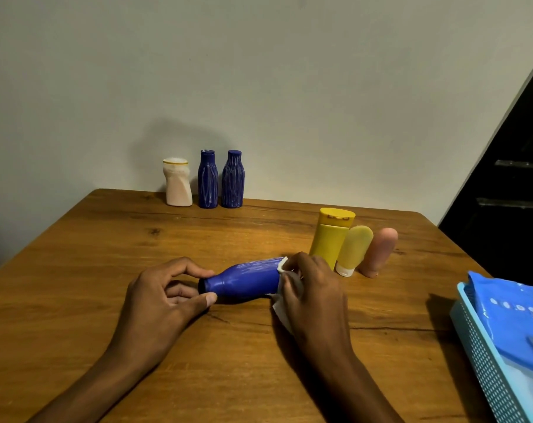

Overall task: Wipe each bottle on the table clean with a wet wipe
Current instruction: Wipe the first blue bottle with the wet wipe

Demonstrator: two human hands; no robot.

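Blue bottle [248, 280] is held on its side near tabletop [106, 239] centre, cap pinched by left hand [164, 297]; right hand [312, 296] is clenched round wipe [285, 306] at the base end. Risks, judged: the cap pinch is light, so the bottle could be twisted loose or rolled toward 12 o'clock; the three right-side bottles just at 1 o'clock could be knocked by the wiping hand. Count: seven bottles — three blue, one white [177, 183], two yellow, one pink [379, 251]; one wipe; one basket [485, 370] with one wipe pack [512, 319] at 3 o'clock.
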